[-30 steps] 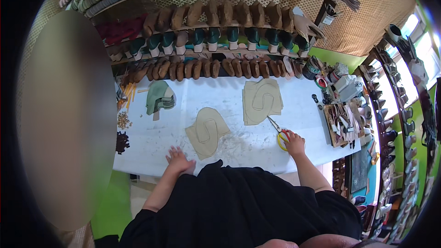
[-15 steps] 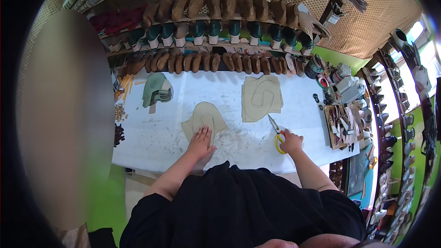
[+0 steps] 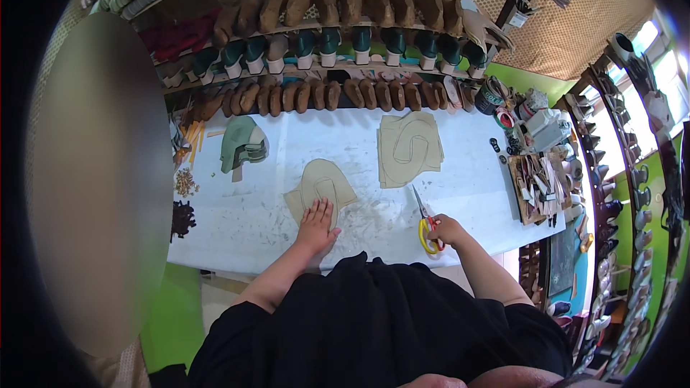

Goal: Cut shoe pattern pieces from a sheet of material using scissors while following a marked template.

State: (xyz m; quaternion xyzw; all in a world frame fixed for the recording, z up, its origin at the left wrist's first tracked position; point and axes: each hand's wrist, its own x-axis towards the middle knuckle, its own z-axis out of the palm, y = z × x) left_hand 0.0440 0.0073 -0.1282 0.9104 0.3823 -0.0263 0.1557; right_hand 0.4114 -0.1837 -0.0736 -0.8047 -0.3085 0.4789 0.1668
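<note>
Head view: left hand (image 3: 317,224) lying flat, steadying tan pattern piece (image 3: 321,188); right hand (image 3: 445,231) gripping yellow-handled scissors (image 3: 425,223) on white table (image 3: 237,208).

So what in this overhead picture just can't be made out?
- The whole left side of the head view is covered by a blurred patch; what lies behind it is hidden.
- The small bits at the table's left edge are too small to identify.
- The near table edge is hidden by the person's dark clothing.
- Under the left hand, part of the tan cut-out is covered.
- The scissors' handles are partly hidden by the right hand.
</note>
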